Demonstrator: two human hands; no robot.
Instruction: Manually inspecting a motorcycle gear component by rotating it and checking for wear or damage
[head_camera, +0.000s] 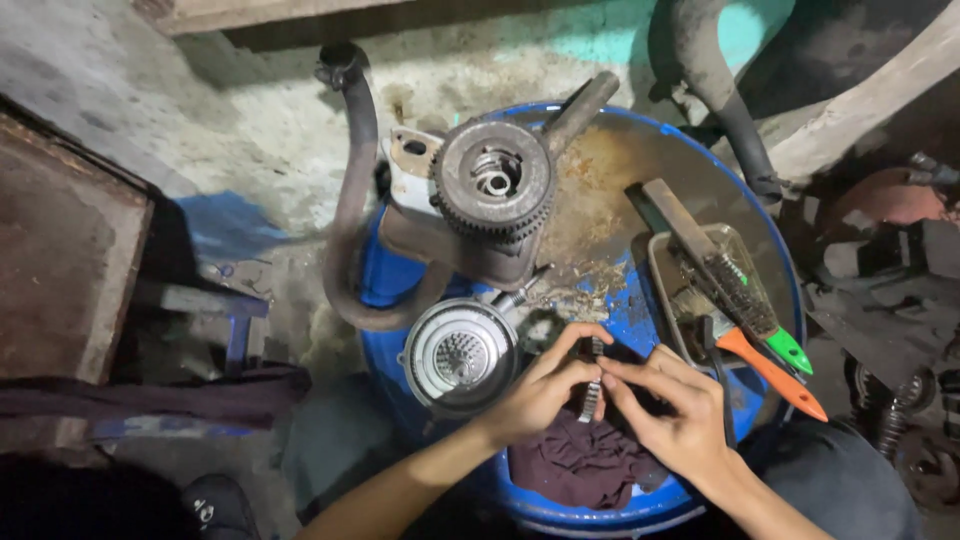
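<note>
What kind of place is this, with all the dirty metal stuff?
Probably a small motorbike or engine repair workshop. A greasy toothed clutch part sits on a blue drum, a bent exhaust pipe leans beside it, and both hands hold a small chain.

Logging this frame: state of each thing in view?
Small ribbed metal part: upright, pinched by both hands.
Left hand: fingers closed on it.
Right hand: fingers closed on it.
Dark maroon rag: crumpled under the hands.
Round silver slotted cover: lying flat.
Orange-handled brush: lying in tray.

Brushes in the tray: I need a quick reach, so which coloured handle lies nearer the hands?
The orange-handled brush: it lies below the green-handled wire brush, closer to the right hand.
</note>
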